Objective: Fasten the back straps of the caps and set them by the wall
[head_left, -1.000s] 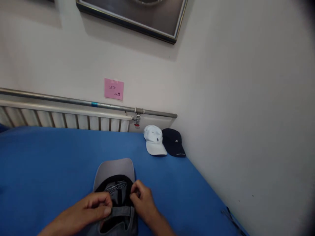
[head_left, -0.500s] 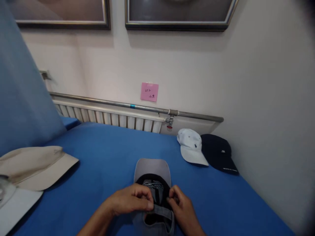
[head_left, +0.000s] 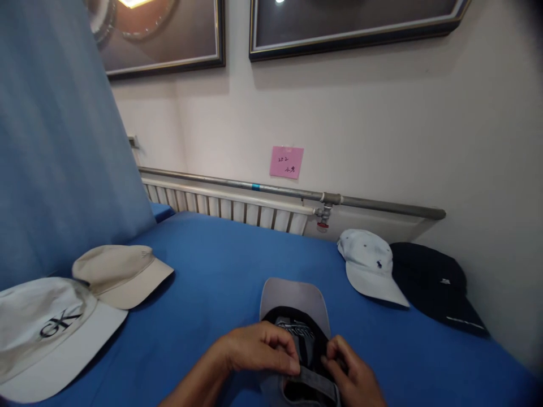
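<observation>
A grey baseball cap [head_left: 296, 295] lies on the blue-covered surface at the bottom centre, its inside facing up and its brim pointing away from me. The dark lining and the back strap with its opening show. My left hand [head_left: 265, 351] pinches the cap's edge by the strap, thumb and fingers closed. On the other side, my right hand [head_left: 352, 370] has its fingertips closed on the cap's right edge near the strap's end. The lower part of the cap is cut off by the frame.
To the left lie a white cap [head_left: 38, 333] with black letters and a beige cap [head_left: 121, 271]. At the right are a pale cap [head_left: 367, 263] and a navy cap [head_left: 432, 282]. A blue curtain [head_left: 63, 141] hangs left; a radiator [head_left: 224, 206] and pipe run along the wall.
The view has turned left, so everything sits further right and more of the white lettered cap shows. Both hands keep nearly the same hold on the grey cap.
</observation>
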{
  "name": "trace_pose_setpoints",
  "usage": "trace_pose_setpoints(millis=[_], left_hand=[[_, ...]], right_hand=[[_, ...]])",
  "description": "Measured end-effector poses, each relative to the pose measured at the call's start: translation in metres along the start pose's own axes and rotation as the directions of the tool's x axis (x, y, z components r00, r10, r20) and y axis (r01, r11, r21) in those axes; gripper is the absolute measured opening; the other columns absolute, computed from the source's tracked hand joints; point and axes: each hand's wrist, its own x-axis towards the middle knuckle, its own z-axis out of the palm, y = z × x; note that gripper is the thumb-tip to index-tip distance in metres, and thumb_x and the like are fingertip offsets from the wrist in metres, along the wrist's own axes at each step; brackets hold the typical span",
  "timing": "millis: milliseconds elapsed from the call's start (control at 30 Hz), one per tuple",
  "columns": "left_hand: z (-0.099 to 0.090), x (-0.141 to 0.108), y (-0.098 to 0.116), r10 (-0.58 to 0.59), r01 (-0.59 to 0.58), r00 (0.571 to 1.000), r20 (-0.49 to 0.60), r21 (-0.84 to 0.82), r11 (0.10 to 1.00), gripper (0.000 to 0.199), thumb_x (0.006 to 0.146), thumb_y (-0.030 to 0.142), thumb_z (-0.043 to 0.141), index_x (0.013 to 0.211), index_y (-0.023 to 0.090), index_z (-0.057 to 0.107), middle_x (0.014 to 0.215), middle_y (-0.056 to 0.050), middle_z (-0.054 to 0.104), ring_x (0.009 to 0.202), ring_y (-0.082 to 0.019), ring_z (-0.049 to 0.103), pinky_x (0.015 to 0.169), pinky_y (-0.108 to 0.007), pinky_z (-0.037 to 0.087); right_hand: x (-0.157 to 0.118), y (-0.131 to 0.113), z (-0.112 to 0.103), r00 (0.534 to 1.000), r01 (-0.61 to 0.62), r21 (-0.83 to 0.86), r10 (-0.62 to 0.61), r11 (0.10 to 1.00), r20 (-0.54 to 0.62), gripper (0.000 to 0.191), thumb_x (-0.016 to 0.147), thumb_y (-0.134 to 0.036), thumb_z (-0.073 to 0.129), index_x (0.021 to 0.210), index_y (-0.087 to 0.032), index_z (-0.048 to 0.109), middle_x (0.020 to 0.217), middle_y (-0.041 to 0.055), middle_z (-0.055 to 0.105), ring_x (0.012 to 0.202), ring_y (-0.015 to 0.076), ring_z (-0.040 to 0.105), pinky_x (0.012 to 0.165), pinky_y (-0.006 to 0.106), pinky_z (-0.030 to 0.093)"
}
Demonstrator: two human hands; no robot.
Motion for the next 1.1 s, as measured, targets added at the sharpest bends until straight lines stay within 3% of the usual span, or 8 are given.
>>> trace_pose_setpoints(millis=[233,533,800,1100], left_hand=[[-0.001,0.000,-0.001,0.008,-0.008,1.000,0.020,-0.021,1.000,0.049,0.060,0.059,0.082,0.075,0.015,0.066,0.064,0.004,0.057,0.056,-0.007,0.047,0.060,-0.022,0.036],[0.000,-0.001,0.002,-0.009,0.009,0.999,0.033,-0.008,1.000,0.054,0.056,0.063,0.081,0.075,0.015,0.065,0.064,0.004,0.057,0.056,-0.006,0.046,0.059,-0.021,0.035],[-0.001,-0.001,0.001,-0.010,0.011,0.999,0.051,-0.012,1.000,0.055,0.055,0.063,0.082,0.076,0.015,0.065,0.064,0.004,0.058,0.058,-0.007,0.049,0.061,-0.022,0.037],[-0.001,-0.001,0.002,-0.018,0.018,0.998,0.056,-0.005,1.000,0.055,0.054,0.063,0.081,0.075,0.015,0.065,0.062,0.005,0.058,0.056,-0.006,0.048,0.058,-0.021,0.035]], right_hand=[[-0.001,-0.001,-0.002,0.999,0.053,-0.035,-0.053,0.998,0.006,0.021,0.071,-0.042,0.046,0.062,-0.024,0.041,0.058,-0.0030,0.045,0.057,0.0160,0.044,0.055,0.026,0.038],[0.001,0.026,0.004,0.992,0.124,-0.049,-0.124,0.991,-0.006,0.021,0.078,-0.040,0.044,0.065,-0.024,0.043,0.060,-0.0030,0.048,0.057,0.0156,0.046,0.055,0.024,0.038],[-0.002,0.004,-0.001,0.994,0.112,-0.080,-0.110,0.991,0.021,0.023,0.076,-0.041,0.044,0.061,-0.023,0.045,0.058,-0.0018,0.050,0.056,0.0163,0.047,0.054,0.025,0.040],[-0.003,0.005,-0.003,0.996,0.092,-0.075,-0.092,0.993,0.005,0.017,0.076,-0.034,0.044,0.066,-0.024,0.053,0.060,-0.0015,0.054,0.059,0.0177,0.052,0.056,0.025,0.041]])
